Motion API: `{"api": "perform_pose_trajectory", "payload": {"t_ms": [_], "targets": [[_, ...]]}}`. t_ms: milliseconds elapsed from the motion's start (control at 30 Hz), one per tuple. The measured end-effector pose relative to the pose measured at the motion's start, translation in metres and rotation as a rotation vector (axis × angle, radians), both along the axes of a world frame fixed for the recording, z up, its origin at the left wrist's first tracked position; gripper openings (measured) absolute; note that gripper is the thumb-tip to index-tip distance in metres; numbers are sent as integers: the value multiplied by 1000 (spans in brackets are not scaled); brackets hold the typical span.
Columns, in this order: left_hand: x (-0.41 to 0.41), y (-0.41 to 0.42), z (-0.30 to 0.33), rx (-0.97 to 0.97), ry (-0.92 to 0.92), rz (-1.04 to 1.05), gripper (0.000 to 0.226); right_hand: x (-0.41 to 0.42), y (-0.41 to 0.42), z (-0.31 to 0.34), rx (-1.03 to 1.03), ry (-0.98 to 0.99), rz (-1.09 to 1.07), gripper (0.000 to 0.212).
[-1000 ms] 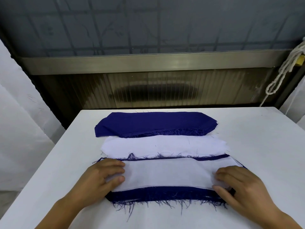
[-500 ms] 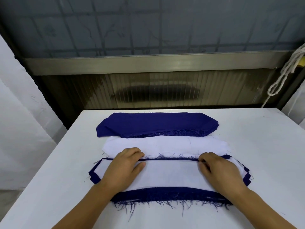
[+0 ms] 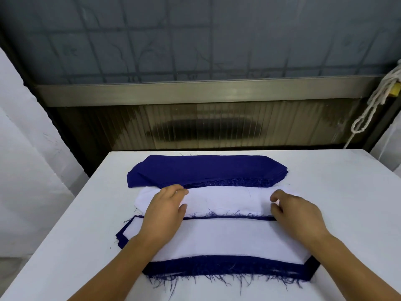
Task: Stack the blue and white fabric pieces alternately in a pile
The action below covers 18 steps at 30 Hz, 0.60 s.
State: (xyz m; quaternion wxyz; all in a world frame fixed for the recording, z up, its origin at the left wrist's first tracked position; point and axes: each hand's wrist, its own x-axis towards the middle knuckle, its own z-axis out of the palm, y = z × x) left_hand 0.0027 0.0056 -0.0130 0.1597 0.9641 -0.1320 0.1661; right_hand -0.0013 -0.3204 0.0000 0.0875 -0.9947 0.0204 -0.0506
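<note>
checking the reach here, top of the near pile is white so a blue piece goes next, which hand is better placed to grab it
Left, probably. The left hand has fingertips at the blue stack's near edge; the right hand hovers further back over the white stack.

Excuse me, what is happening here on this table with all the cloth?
A person is building a pile of alternating blue and white fabric pieces on a white table. The mixed pile lies nearest, with a white piece on top. Beyond it lie a white stack and, farthest, a blue stack. The left hand and right hand reach over the white stack toward the blue stack, holding nothing. A blue piece would seem to be next.
</note>
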Motion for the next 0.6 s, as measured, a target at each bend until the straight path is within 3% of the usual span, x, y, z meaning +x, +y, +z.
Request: {"api": "perform_pose_trajectory", "payload": {"t_ms": [200, 400, 600], "targets": [[53, -9, 13, 1, -6, 98, 44, 52, 25, 4, 188, -216, 133, 27], [80, -5, -5, 58, 142, 71, 56, 90, 32, -12, 259, -113, 172, 50], [82, -4, -19, 124, 92, 83, 51, 93, 29, -31, 200, -179, 177, 42]]}}
